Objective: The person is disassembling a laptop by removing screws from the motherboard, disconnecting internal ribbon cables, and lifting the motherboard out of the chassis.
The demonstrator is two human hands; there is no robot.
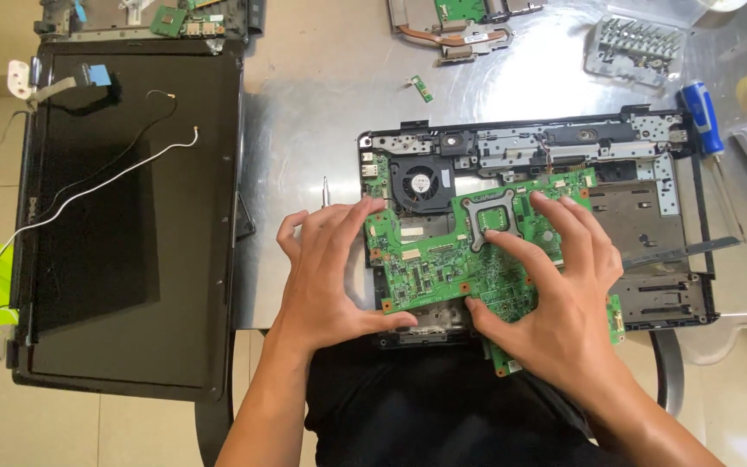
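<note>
Left hand [326, 272] grip on green motherboard [443, 259] left edge, right hand [555, 294] grip pinching its lower edge, over black laptop base [650, 303]

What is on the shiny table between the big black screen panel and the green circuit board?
In the head view, the left hand and a thin metal tool.

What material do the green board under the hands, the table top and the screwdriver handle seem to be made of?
Green circuit board: likely rigid laminate, matt green coating, small soldered parts. Both the left hand and right hand grip it. Table top: apparently brushed steel, grey with soft reflections. Screwdriver handle: probably glossy blue plastic.
</note>
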